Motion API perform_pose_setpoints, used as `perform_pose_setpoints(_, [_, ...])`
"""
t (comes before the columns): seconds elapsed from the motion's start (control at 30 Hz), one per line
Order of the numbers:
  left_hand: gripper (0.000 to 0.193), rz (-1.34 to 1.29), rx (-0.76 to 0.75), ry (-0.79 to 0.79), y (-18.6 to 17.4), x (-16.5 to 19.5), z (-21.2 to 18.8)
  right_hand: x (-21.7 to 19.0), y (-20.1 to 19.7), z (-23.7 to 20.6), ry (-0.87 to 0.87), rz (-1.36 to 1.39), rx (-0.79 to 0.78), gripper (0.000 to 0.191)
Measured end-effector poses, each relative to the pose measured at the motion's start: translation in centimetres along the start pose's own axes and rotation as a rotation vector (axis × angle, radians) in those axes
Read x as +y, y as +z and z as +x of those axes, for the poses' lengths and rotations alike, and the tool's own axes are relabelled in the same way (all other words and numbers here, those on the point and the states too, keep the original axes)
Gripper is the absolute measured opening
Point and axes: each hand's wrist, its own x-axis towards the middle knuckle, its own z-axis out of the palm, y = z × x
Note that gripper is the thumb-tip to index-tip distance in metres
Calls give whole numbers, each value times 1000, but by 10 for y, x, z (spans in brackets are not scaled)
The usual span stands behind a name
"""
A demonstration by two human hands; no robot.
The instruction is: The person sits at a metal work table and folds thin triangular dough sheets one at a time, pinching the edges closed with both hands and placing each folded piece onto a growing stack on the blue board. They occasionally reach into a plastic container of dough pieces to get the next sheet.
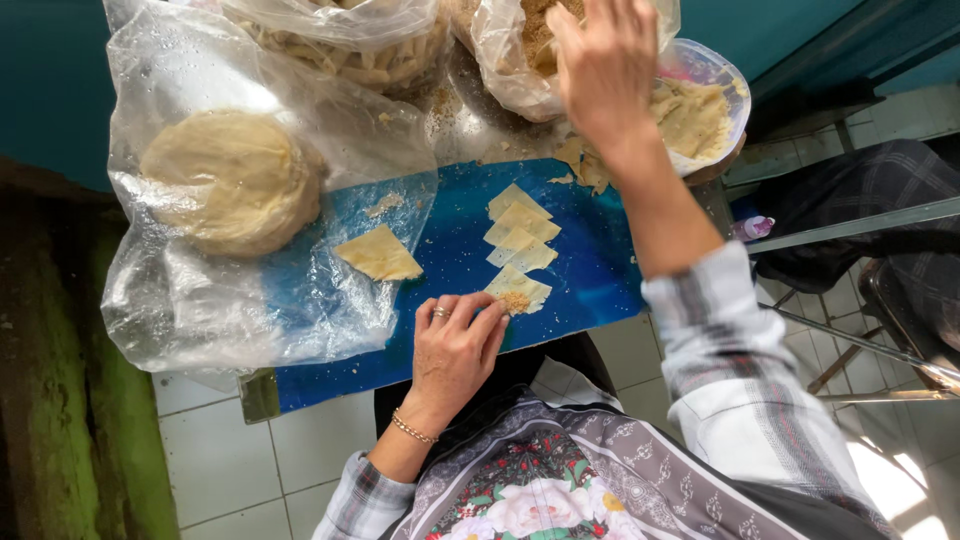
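Wrappers laid out on blue board, one filled, the rest bare.

Left hand (455, 345) rests at the lower centre of the frame, fingers curled loosely, its fingertips touching the nearest dough square (518, 291), which carries a small heap of crumbly filling (515, 300); the hand pins the square without pinching it. Right hand (600, 70) reaches to the upper centre, over the bag of filling (520, 50); whether its fingers hold anything cannot be told. Above the filled square, a row of bare squares (520, 225) overlaps on the blue board (590, 270), and one single square (378, 253) lies to the left on clear plastic. A round dough stack (232, 180) sits bagged at upper left. No folded piece is visible; filling and folding appear mostly left.
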Motion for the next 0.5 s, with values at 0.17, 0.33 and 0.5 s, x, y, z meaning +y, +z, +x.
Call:
perform_pose_setpoints(0.17, [11, -133, -50, -106, -2, -3, 5, -71, -127, -82, 398, 677, -552, 11])
perform_pose_setpoints(0.33, [19, -53, 47, -176, -3, -5, 5, -113, -156, -114, 737, 773, -557, 26])
perform_pose_setpoints(0.5, [18, 143, 45, -256, 3, 3, 6, -122, -146, -123, 649, 727, -475, 15])
